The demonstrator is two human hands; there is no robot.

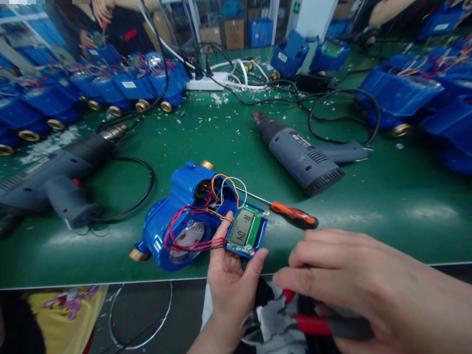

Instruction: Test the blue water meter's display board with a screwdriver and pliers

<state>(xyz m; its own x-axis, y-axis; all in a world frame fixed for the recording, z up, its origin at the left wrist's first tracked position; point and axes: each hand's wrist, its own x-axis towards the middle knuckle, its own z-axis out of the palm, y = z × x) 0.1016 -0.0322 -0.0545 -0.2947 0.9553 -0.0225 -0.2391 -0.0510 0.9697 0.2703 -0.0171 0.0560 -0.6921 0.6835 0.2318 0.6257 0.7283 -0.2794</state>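
A blue water meter (177, 221) with brass fittings lies on the green bench near its front edge, its cover off and coloured wires spilling out. My left hand (230, 280) pinches the small display board (244, 230), which hangs from those wires and shows lit characters. My right hand (365, 290) is below the bench edge, fingers curled over red-handled pliers (309, 324). An orange-handled screwdriver (291, 214) lies just behind the board.
Two grey power drivers lie on the bench (368, 216): one (302, 155) at centre right, one (55, 177) at left, cables looping around. Rows of blue meters (110, 88) line the left and right. A power strip (206, 81) and another person's hands (98, 19) are at the back.
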